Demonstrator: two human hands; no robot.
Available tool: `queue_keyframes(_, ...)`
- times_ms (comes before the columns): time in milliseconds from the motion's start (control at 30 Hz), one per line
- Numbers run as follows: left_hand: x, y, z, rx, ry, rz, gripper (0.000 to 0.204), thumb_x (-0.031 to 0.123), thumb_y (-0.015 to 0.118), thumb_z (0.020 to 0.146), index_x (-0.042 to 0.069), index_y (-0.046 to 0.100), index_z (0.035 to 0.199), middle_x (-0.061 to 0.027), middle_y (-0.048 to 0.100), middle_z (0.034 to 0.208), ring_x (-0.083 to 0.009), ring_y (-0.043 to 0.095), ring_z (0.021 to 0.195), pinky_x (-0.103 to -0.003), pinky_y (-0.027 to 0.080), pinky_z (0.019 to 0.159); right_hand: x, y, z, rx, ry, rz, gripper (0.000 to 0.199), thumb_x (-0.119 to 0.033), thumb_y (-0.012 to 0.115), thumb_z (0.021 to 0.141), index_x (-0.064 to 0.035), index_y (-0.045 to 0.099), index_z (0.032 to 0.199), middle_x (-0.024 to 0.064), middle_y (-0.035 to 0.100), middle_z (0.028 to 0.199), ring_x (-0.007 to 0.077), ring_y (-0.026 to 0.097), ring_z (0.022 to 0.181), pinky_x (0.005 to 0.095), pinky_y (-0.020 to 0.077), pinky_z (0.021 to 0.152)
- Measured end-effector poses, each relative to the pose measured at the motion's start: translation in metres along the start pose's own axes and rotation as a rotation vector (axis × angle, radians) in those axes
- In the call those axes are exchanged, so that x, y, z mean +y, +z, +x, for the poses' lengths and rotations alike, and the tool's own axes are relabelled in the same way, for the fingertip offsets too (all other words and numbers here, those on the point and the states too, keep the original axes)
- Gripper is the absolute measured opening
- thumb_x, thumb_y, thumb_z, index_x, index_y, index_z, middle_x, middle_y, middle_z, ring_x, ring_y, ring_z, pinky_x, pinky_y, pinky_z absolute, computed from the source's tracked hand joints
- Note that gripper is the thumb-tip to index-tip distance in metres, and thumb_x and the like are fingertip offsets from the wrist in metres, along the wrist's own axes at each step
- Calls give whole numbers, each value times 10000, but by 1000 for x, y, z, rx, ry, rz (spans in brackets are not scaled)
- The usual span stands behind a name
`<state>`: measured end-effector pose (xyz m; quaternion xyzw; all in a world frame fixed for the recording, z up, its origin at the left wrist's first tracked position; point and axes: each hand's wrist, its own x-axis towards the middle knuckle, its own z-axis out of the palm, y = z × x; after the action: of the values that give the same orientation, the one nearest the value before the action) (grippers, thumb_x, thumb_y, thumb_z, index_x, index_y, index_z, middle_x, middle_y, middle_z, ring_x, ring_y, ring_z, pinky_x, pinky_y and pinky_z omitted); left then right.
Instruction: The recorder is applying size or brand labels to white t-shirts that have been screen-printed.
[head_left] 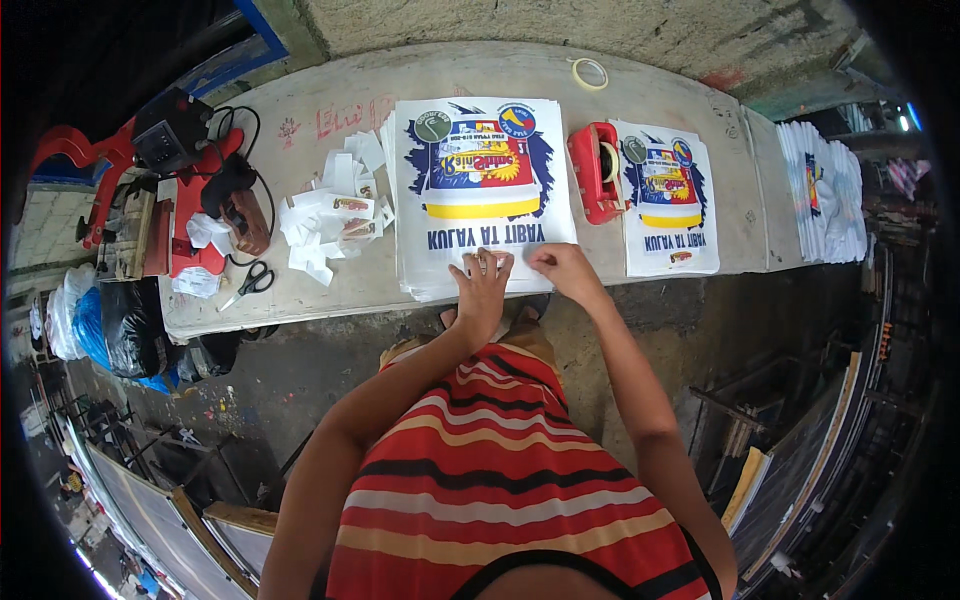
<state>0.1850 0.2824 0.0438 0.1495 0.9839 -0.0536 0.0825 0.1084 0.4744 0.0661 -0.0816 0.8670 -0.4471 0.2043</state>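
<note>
A thick stack of white printed sheets point(485, 235) lies on the table in front of me, its colourful print upside down to me. My left hand point(482, 292) rests on the near edge of the top sheet, fingers spread and lying flat. Beside it, at the stack's near right corner, my right hand point(562, 270) has its fingers pinched together; whatever is between them is too small to make out. Right of the stack stands a red tape dispenser point(597, 174) with a roll in it. A smaller pile of similar printed sheets point(672, 240) lies beyond the dispenser.
Left of the stack are loose white paper slips point(318, 235), black-handled scissors point(252, 284) and a red machine point(190, 215) with a black cable. A tape roll point(588, 73) lies at the table's far edge. Folded white sheets point(838, 200) are piled at the right end of the table point(745, 225).
</note>
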Motion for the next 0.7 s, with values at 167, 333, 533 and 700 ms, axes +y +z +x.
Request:
queue_keyframes(167, 1, -12, 6, -155, 19, -70, 752, 190, 610, 894, 151, 297, 1576, -261, 393, 1464, -472, 431, 1281, -673, 404, 1013, -14, 14, 28, -134, -25, -191, 117, -99, 662, 836, 17, 662, 827, 215, 685, 823, 408, 663, 820, 449, 515, 753)
queue_keyframes(333, 3, -6, 5, -112, 0, -19, 715, 220, 615, 891, 170, 344, 1551, -248, 400, 1457, -478, 436, 1281, -676, 399, 1016, -10, 31, 46, -208, -111, -459, 81, -74, 640, 831, 2, 668, 829, 224, 688, 866, 429, 673, 885, 494, 522, 771)
queue_keyframes(533, 5, -4, 8, -94, -29, -12, 694, 248, 622, 888, 174, 374, 1532, -235, 412, 1452, -488, 448, 1280, -677, 393, 1016, -15, 34, 62, -128, -52, -576, 206, -85, 643, 836, 7, 667, 1018, 245, 698, 990, 442, 674, 922, 500, 543, 823)
queue_keyframes(700, 5, -11, 8, -151, -1, -39, 743, 223, 615, 899, 148, 304, 1569, -268, 414, 1452, -486, 455, 1289, -663, 403, 1022, -10, 2, 63, -246, 25, -682, 435, -339, 845, 725, -22, 677, 971, 187, 714, 903, 390, 689, 886, 471, 534, 810)
